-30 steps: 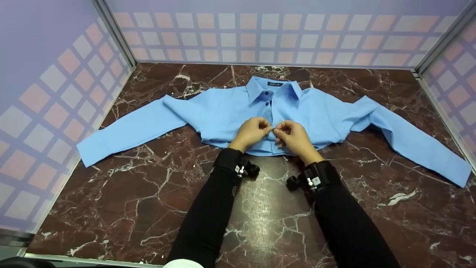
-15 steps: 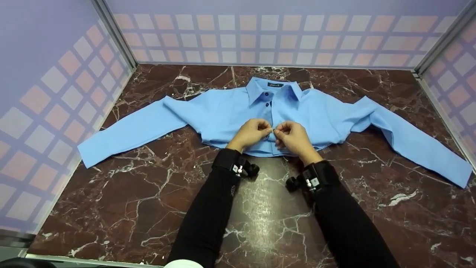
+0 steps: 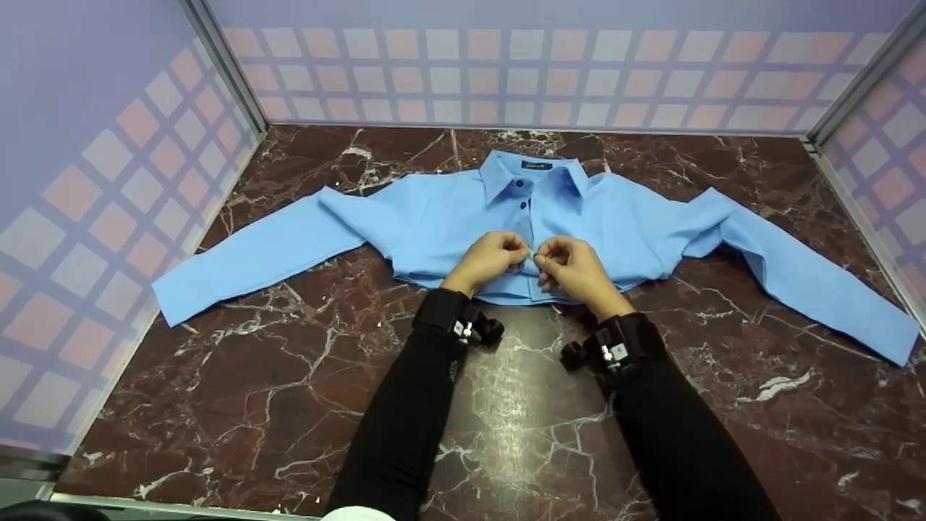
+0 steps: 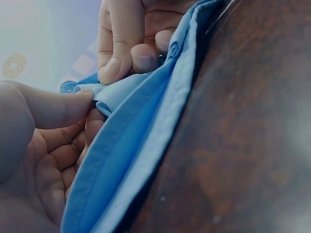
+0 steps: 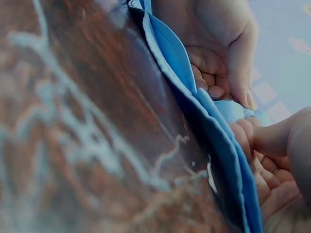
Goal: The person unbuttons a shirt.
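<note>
A light blue long-sleeved shirt [image 3: 434, 217] lies front up, its collar [image 3: 499, 177] toward the back wall. Two dark buttons [image 3: 522, 205] show near the neck. At the middle of the front, my left hand [image 3: 492, 257] pinches the placket between thumb and index finger. Close beside it, my right hand [image 3: 575, 268] pinches the placket too, fingertips almost meeting the left ones. In the left wrist view, the folded placket cloth [image 4: 121, 92] is raised between both hands. The fingers hide the button and buttonhole there. The shirt's hem [image 5: 233, 150] hangs loose in the right wrist view.
A dark red marbled table [image 3: 253, 405] bears the shirt. Checked panels [image 3: 470, 65] close off the back and both sides. The sleeves spread out wide, the right-hand cuff [image 3: 893, 336] reaching close to the side panel. Wrist cameras [image 3: 488, 331] sit on both forearms.
My right hand has shifted very slightly to the right. Both hands keep their pinch on the placket, and the rest of the shirt lies as before.
</note>
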